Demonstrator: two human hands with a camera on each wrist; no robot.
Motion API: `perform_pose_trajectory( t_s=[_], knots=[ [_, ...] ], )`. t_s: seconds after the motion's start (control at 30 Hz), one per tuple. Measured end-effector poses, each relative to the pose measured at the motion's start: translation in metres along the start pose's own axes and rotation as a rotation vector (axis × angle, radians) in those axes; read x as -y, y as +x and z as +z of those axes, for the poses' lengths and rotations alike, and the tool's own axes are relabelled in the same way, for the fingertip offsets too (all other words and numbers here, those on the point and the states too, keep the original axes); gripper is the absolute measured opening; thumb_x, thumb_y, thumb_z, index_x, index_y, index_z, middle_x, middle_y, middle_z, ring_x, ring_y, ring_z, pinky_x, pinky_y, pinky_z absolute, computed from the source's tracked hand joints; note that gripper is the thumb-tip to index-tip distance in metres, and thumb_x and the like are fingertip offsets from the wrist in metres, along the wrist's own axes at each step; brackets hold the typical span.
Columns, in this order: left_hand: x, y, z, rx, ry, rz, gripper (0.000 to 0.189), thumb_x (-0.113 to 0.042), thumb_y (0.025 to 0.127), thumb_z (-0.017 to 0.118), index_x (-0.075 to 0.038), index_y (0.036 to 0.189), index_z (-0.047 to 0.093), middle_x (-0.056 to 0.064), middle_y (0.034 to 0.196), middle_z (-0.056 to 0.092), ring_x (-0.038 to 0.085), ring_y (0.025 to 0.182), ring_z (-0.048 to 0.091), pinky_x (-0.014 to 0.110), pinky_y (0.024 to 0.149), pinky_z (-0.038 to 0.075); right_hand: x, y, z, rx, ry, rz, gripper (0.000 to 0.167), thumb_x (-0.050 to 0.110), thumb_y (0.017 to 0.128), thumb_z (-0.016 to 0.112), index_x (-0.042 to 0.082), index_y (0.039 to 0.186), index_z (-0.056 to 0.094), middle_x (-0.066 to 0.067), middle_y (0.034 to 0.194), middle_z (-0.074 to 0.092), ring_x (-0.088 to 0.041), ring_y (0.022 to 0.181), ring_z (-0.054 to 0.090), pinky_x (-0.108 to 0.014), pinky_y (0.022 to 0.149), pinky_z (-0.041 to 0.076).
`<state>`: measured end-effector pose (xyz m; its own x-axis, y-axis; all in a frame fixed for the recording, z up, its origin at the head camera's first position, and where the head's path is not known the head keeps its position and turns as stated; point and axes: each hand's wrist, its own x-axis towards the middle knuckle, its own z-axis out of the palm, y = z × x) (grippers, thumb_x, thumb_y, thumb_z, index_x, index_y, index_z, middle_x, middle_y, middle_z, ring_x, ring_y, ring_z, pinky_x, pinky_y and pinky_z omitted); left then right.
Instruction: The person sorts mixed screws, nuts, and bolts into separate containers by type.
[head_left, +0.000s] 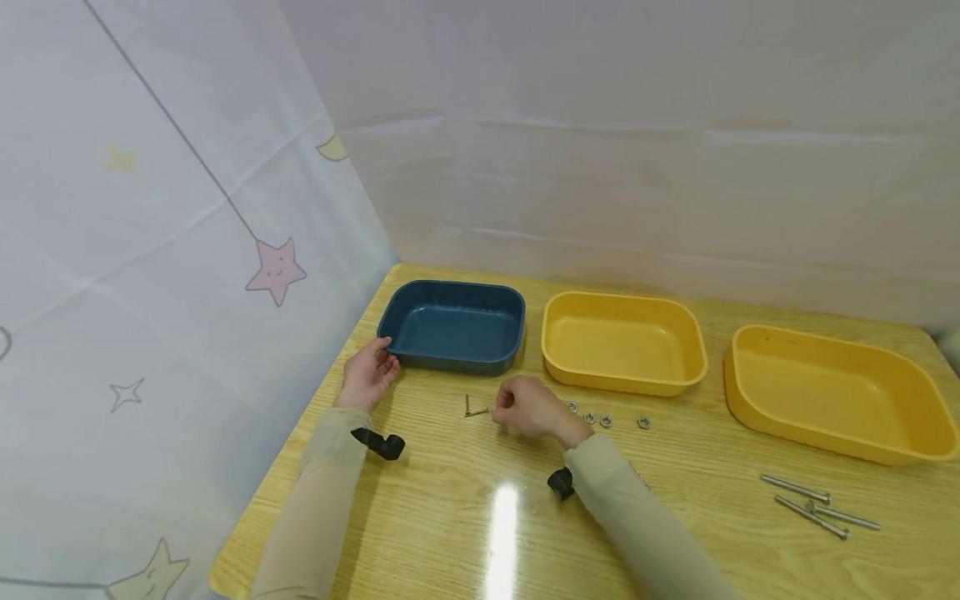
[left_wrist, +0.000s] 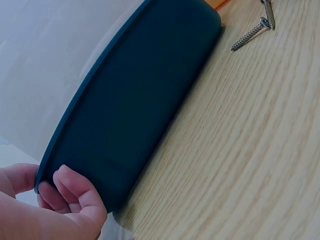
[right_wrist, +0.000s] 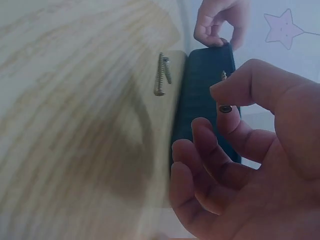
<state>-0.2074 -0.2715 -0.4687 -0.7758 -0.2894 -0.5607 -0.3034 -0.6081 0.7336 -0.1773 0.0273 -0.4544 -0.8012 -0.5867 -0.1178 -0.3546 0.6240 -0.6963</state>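
My left hand (head_left: 367, 375) grips the near left corner of a dark blue plastic tray (head_left: 457, 365), thumb at the rim and fingers curled against the outer wall. Between thumb and index finger my right hand (head_left: 531, 408) pinches a small screw (right_wrist: 225, 108); its head and tip show in the right wrist view, while the thumb hides its middle. That hand is above the table, in front of the blue tray. Two brass-coloured screws (head_left: 477, 412) lie on the wood just left of it, one touching the other.
A yellow tray (head_left: 615, 383) stands right of the blue one, with another yellow tray (head_left: 832, 444) farther right. Several hex nuts (head_left: 606, 422) lie before the middle tray. Three long bolts (head_left: 813, 517) lie at the right. A cloth (head_left: 225, 275) hangs along the table's left edge.
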Motion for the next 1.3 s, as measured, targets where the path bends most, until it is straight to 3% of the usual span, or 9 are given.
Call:
perform_pose_trajectory(
  t_s=[0.23,0.6,0.97,1.3],
  knots=[
    [-0.001,0.000,-0.002,0.011,-0.016,-0.010,0.025,-0.016,0.094,0.063,-0.016,0.113,0.047,-0.001,0.075,0.049,0.014,0.075,0.048,0.023,0.067,0.047,0.010,-0.001,-0.018,0.016,-0.012,-0.017,0.008,0.016,0.086,0.065,0.012,0.081,0.060,0.000,0.077,0.059,-0.013,0.063,0.049,-0.025,0.060,0.042],
    [-0.003,-0.005,-0.003,0.030,-0.006,-0.009,0.023,-0.017,0.094,0.063,-0.016,0.110,0.046,-0.001,0.077,0.048,0.014,0.077,0.048,0.023,0.069,0.048,0.022,-0.001,-0.039,-0.068,-0.027,-0.110,0.004,0.014,0.086,0.065,0.012,0.083,0.063,-0.001,0.085,0.059,-0.015,0.069,0.049,-0.027,0.064,0.044],
    [-0.001,-0.002,-0.004,0.030,0.006,-0.003,0.019,-0.016,0.094,0.063,-0.014,0.103,0.047,-0.001,0.075,0.048,0.013,0.077,0.049,0.022,0.070,0.048,0.026,0.005,-0.037,-0.229,0.122,0.005,0.006,0.018,0.089,0.064,0.013,0.090,0.061,-0.001,0.088,0.059,-0.016,0.073,0.052,-0.028,0.069,0.045],
    [0.000,0.001,-0.004,0.027,0.014,0.011,0.021,-0.017,0.092,0.066,-0.011,0.101,0.049,0.000,0.076,0.049,0.014,0.076,0.050,0.023,0.068,0.048,0.019,0.016,-0.020,-0.426,0.283,0.069,0.005,0.016,0.089,0.064,0.012,0.092,0.062,-0.004,0.086,0.062,-0.019,0.072,0.052,-0.029,0.067,0.045]
  ],
)
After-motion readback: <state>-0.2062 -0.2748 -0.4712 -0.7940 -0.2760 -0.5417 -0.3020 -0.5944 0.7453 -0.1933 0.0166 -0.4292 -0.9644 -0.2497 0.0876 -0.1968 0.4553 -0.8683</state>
